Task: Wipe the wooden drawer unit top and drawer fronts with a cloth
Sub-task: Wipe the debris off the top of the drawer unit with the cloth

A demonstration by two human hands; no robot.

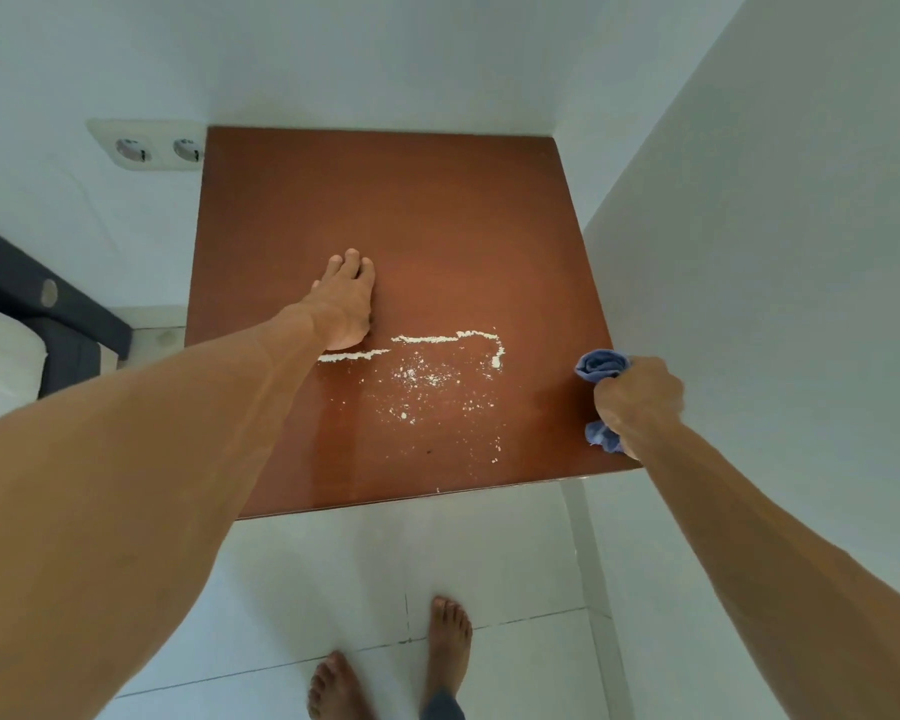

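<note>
Here, white walls (775,200) on two sides, close against a brown wooden drawer unit top (385,210). Seen from above only; no drawer fronts in view. White tiled floor (333,574) below, with two bare feet (448,641) on it. At far left, a dark bed corner (48,304), and a double wall plug (152,150) just beside the back left corner of the top.

On the top, a white powder line (448,337) and, nearer the front, loose white specks (427,379). Left hand (346,304) pressed flat and open on the wood, holding nothing, heel touching the left end of the line. Right hand (640,402) curled tight in a fist around a bunched blue cloth (601,366), at the right edge of the top, near the front corner.

Probably mid-way through wiping the top: back part looking clean, front part messy. Next, likely a sweep of the cloth left across the specks and the line, pressing down, gathering the powder and not pushing it onto the floor. Drawer fronts after that.
</note>
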